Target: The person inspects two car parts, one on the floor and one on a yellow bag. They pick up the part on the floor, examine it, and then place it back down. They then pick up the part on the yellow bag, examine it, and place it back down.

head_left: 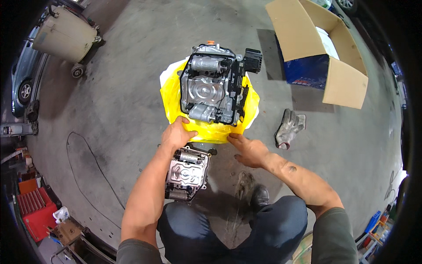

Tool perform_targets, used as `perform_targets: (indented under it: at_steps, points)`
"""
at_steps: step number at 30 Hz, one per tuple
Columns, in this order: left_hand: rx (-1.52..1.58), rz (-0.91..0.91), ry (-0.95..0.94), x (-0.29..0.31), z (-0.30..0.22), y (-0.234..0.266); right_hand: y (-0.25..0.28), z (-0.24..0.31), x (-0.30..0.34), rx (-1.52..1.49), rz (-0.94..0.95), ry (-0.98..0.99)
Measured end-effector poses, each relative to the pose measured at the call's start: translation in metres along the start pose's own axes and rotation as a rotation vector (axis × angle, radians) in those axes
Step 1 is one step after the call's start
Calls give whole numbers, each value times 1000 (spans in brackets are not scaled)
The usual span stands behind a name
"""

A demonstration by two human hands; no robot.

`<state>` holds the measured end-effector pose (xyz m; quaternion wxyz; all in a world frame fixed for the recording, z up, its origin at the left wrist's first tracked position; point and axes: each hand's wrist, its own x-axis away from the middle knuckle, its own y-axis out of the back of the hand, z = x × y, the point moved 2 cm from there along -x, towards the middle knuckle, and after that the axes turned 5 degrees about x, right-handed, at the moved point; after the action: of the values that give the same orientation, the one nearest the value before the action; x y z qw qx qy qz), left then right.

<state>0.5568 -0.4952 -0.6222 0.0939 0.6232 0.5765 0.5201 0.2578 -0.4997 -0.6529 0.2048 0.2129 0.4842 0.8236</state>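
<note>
A silver metal transmission mechatronic unit (205,90) with black wiring and a black connector sits on a yellow plastic bag (214,132), whose white side shows at the left edge. My left hand (176,135) grips the bag's near left edge, thumb and fingers closed on the plastic just below the unit. At the bag's near right edge, the fingertips of my right hand (249,150) touch the plastic, with the thumb held apart below. A second, similar mechatronic unit (187,174) lies lower down, partly hidden behind my left wrist and forearm.
A grey work glove (289,128) lies on the concrete floor (132,79) to the right. Beyond it stands an open cardboard box (307,70). A wheeled tank (66,35) is far left, above a thin cable (92,154). A red toolbox (37,211) stands lower left.
</note>
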Motion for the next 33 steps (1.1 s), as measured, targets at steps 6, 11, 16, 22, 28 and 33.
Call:
perform_targets:
  at_steps: [6, 11, 16, 22, 28, 33]
  points:
    - [828, 87, 142, -23, 17, 17, 40, 6, -7, -926, -31, -668]
    - [840, -60, 71, -38, 35, 20, 42, 3, -16, -1029, -171, -907]
    - [236, -285, -123, -55, 30, -8, 37, -35, -23, -1096, -35, -1011]
    - [651, 10, 91, -62, 19, 23, 96, -31, 2, -1199, -189, -937]
    - [665, -501, -262, -74, 3, 38, 161, -15, -33, -855, -345, -670]
    - [864, -11, -199, -83, -23, 43, 141, -22, -72, -510, -224, -749]
